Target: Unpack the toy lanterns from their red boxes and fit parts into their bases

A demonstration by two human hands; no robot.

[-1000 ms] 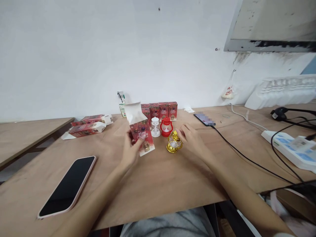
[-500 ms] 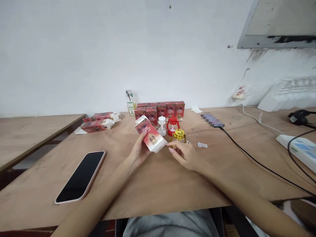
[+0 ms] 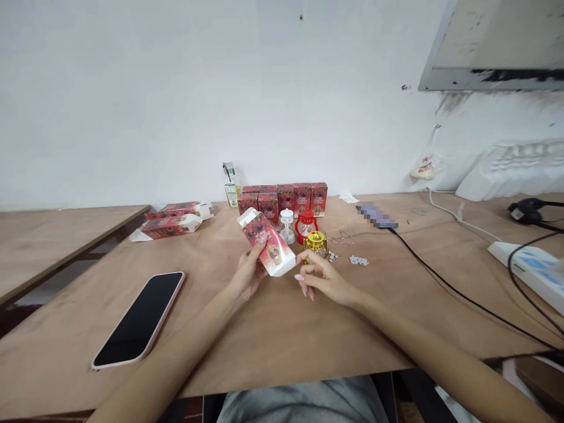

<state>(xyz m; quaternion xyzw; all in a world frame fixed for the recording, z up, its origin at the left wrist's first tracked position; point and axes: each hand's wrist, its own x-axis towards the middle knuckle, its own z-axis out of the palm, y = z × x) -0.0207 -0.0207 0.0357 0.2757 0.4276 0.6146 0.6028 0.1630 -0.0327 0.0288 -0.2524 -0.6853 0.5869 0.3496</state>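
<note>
My left hand (image 3: 251, 271) is closed round a red printed cardboard box (image 3: 269, 244), its thumb on the front face. The box is tilted, with a white flap standing out at its upper end; its lower end looks folded in. At that lower right corner, the index fingertip of my right hand (image 3: 318, 276) touches or nearly touches the edge. The right fingers are bent and apart, holding nothing. Just behind my right hand stands a gold mini lantern (image 3: 316, 239), partly hidden by the fingers. A red lantern (image 3: 307, 225) and a white lantern (image 3: 286, 225) stand behind the box.
Several red boxes (image 3: 302, 198) stand in rows near the wall. Opened boxes (image 3: 171, 225) lie at the left, a phone (image 3: 140, 320) in front of them. Small white pieces (image 3: 359, 260), a cabled device (image 3: 376, 215) and a power strip (image 3: 529, 271) lie to the right.
The lower end flap, sticking out earlier, now sits folded against the box. My right fingers have spread and shifted slightly; my left hand still holds the box.
</note>
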